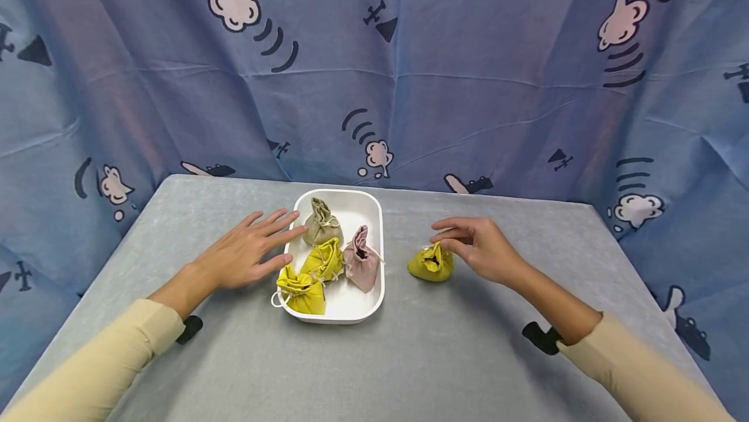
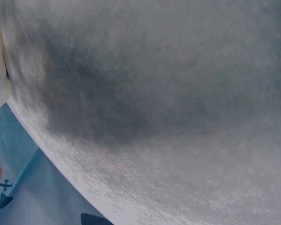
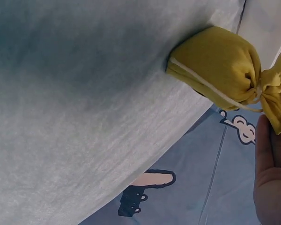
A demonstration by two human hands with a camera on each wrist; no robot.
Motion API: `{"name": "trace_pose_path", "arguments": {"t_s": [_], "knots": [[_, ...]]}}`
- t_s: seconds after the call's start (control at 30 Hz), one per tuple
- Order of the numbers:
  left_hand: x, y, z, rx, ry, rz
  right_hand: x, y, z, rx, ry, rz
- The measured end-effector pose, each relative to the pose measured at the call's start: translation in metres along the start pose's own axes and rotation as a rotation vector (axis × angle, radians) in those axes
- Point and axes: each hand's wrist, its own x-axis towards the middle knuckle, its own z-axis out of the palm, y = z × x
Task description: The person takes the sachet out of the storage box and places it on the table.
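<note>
My right hand [image 1: 482, 250] pinches the gathered neck of a yellow drawstring pouch [image 1: 430, 266], whose rounded bottom is at the table right of the tray. In the right wrist view the fingers [image 3: 271, 154] meet the ruffled top of that pouch [image 3: 220, 65], and a pale cord runs along its side. With fingers spread and straight, my left hand [image 1: 242, 253] lies over the left rim of a white tray [image 1: 351, 308]. Inside the tray are a grey-green pouch [image 1: 322, 230], a pink pouch [image 1: 361, 263] and two yellow pouches [image 1: 324, 259], the nearer yellow pouch [image 1: 307, 298] at the front left corner.
A grey cloth-covered table [image 1: 374, 370] carries everything. Behind it and at both sides hangs a blue printed curtain [image 1: 328, 97]. A white cord loop [image 1: 277, 298] from the front yellow pouch hangs over the tray's rim.
</note>
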Motion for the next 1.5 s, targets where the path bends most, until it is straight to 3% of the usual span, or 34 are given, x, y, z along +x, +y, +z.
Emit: {"name": "trace_pose_path", "arguments": {"t_s": [0.33,0.6,0.73,1.13,1.33,1.5], "knots": [[0.0,0.0,-0.001,-0.004,-0.006,-0.002,0.001,0.003,0.002,0.011,0.01,0.022],[0.001,0.0,-0.002,0.001,-0.002,0.002,0.003,-0.004,0.003,-0.071,0.022,-0.005],[0.0,0.0,-0.001,0.0,-0.01,0.001,0.008,-0.016,0.006,-0.082,0.024,-0.03],[0.0,0.0,0.0,-0.003,0.002,0.007,0.03,-0.065,0.03,0.068,-0.048,-0.174],[0.0,-0.001,0.001,-0.005,0.002,0.011,0.037,-0.084,0.052,0.127,-0.109,-0.268],[0.0,-0.001,0.001,-0.009,-0.001,0.009,0.04,-0.097,0.067,0.138,-0.192,-0.268]]}}
